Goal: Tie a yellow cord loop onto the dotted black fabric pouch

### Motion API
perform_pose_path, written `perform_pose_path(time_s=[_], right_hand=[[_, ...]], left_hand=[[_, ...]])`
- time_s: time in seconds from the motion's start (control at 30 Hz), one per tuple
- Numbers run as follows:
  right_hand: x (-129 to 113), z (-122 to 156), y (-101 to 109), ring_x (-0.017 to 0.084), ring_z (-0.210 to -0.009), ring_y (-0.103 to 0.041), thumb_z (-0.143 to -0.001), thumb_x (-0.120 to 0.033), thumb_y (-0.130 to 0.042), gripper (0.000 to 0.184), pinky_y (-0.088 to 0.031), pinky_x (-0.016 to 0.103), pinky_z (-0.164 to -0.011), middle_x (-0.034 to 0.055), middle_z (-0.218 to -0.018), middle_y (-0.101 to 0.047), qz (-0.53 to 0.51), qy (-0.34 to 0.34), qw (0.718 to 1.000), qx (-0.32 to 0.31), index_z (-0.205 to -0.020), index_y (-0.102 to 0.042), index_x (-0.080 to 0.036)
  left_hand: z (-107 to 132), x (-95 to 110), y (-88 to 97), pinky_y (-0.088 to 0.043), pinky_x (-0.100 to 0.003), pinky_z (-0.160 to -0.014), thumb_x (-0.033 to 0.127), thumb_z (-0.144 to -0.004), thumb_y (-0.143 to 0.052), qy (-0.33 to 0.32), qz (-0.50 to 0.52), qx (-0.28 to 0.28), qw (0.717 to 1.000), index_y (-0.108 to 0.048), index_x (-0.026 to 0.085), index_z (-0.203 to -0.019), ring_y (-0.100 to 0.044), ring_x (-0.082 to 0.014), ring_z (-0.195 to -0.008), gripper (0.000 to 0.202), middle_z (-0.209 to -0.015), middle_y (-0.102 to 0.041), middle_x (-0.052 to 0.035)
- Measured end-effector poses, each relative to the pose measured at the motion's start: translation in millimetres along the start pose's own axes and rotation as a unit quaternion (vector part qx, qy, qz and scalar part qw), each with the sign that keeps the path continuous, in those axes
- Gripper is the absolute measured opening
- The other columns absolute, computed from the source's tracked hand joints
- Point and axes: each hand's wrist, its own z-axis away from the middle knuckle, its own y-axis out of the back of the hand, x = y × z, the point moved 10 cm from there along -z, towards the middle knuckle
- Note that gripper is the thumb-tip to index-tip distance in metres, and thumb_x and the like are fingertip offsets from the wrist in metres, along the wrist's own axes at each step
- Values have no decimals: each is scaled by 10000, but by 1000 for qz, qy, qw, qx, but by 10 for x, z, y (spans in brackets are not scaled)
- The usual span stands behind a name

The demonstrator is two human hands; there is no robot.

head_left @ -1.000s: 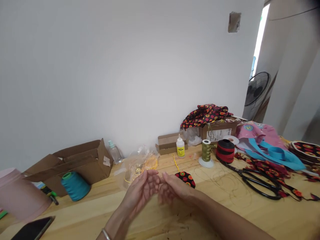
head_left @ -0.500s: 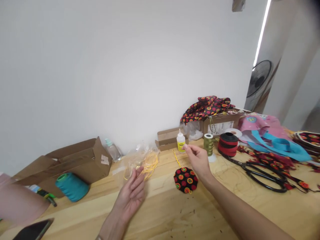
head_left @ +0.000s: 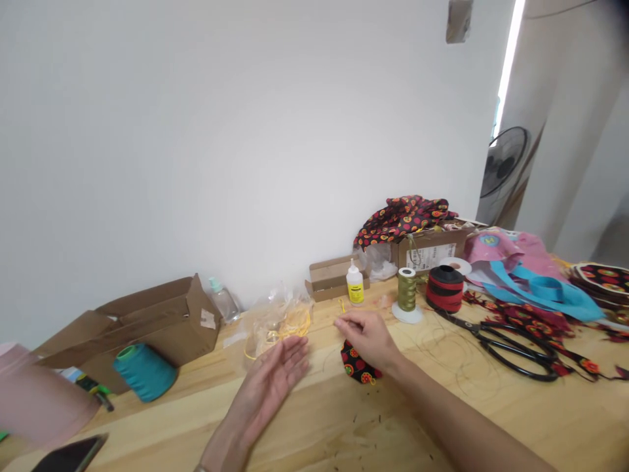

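Observation:
My left hand [head_left: 276, 370] is open, palm turned up and fingers stretched out, just in front of a clear plastic bag [head_left: 268, 321] with yellow cord [head_left: 295, 323] in it. My right hand [head_left: 367, 335] is closed in a pinch over a small round patterned fabric piece [head_left: 358, 364] and hides part of it. Whatever sits between those fingertips is too small to make out. A yellow cord loop [head_left: 343, 305] shows just beyond the fingertips, and a smaller one pokes out at the fabric's near edge.
A glue bottle [head_left: 354, 283], an olive thread spool [head_left: 407, 292] and a red-and-black spool [head_left: 445, 288] stand behind my right hand. Large black scissors [head_left: 515, 351] lie to the right. Leftward are a teal thread cone [head_left: 145, 372], a cardboard box [head_left: 162, 328] and a phone [head_left: 71, 454].
My left hand has opened from a pinch and shifted slightly right. My right hand has come down and left, from beside the glue bottle to over the fabric piece.

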Motion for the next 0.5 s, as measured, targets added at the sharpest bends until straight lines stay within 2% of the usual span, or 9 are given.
perform_pose_path(time_s=[0.1,0.2,0.33,0.5], right_hand=[[24,89,-286,77,-445,-407,-759,-291,-474,240,-294,181,-427,-23,-510,-529,-37,-24,996,-74,-692,-659,-154],[14,162,-451,89,-484,-452,-766,-308,-469,246,-315,183,-438,-7,-579,-586,-72,-37,990,-112,-767,-671,-167],[-25,197,-512,87,-480,-442,-769,-325,-466,261,-302,184,-430,-9,-595,-597,-90,-40,987,-128,-763,-677,-171],[-83,217,-563,67,-439,-360,-778,-316,-452,273,-245,185,-414,-29,-536,-539,-83,-24,983,-159,-777,-681,-167]], left_hand=[[19,-2,19,-511,-268,-681,116,-670,-634,-27,-36,31,999,-646,142,-788,-592,-136,-773,121,-948,-635,-69],[19,-35,40,-499,-230,-657,118,-630,-668,-35,-63,47,996,-661,154,-741,-572,-104,-741,116,-962,-620,-46],[7,-36,52,-471,-185,-667,136,-624,-673,-51,-111,47,991,-672,149,-674,-543,-95,-792,52,-1002,-584,-35],[-12,-22,52,-445,-175,-679,190,-615,-679,-69,-172,46,982,-676,159,-660,-528,-121,-842,54,-973,-584,-33]])
